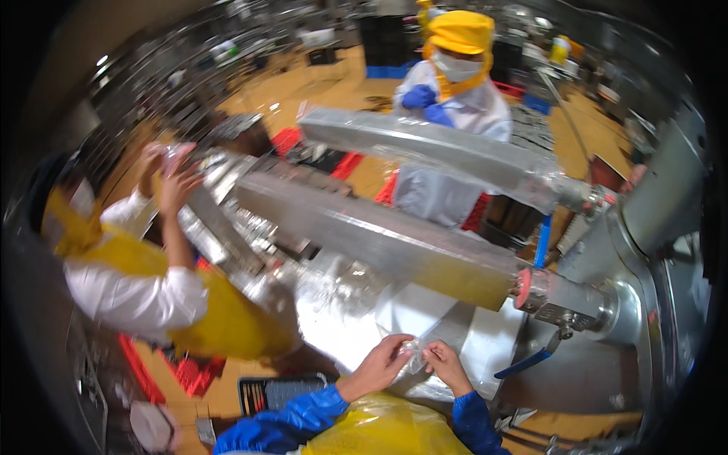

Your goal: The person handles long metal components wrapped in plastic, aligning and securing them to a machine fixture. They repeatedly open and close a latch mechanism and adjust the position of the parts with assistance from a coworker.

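Close in front of my yellow apron, both my hands pinch a piece of clear crumpled plastic film [414, 356]. My left hand [379, 369] has its fingers closed on one side of it. On the other side, the thumb and fingers of my right hand [447, 367] press together on it. Beneath them is a shiny metal worktable [326, 303]. Just beyond my hands, a long square metal tube [371, 235] runs leftward from a pipe fitting with a valve [557, 298]. A blue valve lever [523, 364] hangs to the right of my right hand.
A second square tube [425, 148], wrapped in clear film, runs parallel farther back. At left, a co-worker in a yellow apron [235, 322] handles clear film over a metal mould [224, 227]. Another person in white [432, 189] stands behind the tubes. A large steel machine [644, 197] rises at right.
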A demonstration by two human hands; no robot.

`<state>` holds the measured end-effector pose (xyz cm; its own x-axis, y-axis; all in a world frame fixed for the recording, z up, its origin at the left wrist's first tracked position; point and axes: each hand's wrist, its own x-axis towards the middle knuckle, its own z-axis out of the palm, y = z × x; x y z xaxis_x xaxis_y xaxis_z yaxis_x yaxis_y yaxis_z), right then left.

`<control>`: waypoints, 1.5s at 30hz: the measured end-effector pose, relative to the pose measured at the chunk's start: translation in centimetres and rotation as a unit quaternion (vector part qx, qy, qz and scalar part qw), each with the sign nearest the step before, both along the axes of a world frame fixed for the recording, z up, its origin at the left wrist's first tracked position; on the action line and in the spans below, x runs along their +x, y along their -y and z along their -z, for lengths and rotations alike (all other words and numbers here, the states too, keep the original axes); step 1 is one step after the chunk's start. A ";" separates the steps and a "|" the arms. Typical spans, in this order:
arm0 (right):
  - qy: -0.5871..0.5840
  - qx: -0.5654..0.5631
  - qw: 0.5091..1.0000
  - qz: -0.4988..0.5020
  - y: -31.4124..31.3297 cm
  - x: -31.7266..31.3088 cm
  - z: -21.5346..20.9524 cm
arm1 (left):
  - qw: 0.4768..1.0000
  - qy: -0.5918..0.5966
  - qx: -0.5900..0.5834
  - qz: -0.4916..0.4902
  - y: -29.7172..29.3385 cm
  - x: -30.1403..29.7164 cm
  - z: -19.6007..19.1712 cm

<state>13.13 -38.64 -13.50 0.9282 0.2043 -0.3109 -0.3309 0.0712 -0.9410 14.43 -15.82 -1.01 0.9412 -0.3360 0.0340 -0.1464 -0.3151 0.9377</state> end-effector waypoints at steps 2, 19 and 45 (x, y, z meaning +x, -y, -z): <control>0.004 0.071 0.995 0.075 -2.2 2.9 -0.9 | 0.996 -0.058 0.064 0.000 -2.5 1.7 -1.8; 0.028 0.389 0.863 -0.321 -31.6 33.8 -11.3 | 0.781 -0.249 -0.485 -0.304 -34.4 22.2 -2.4; 0.117 0.487 0.861 -0.085 -14.0 28.2 -14.9 | 0.980 0.196 -0.002 -0.023 -10.1 16.0 -15.4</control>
<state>41.35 -24.65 1.41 0.8728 0.4017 0.2773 -0.2235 0.8339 -0.5046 30.46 -5.70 14.37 0.8700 -0.2932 0.3963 -0.4808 -0.3269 0.8136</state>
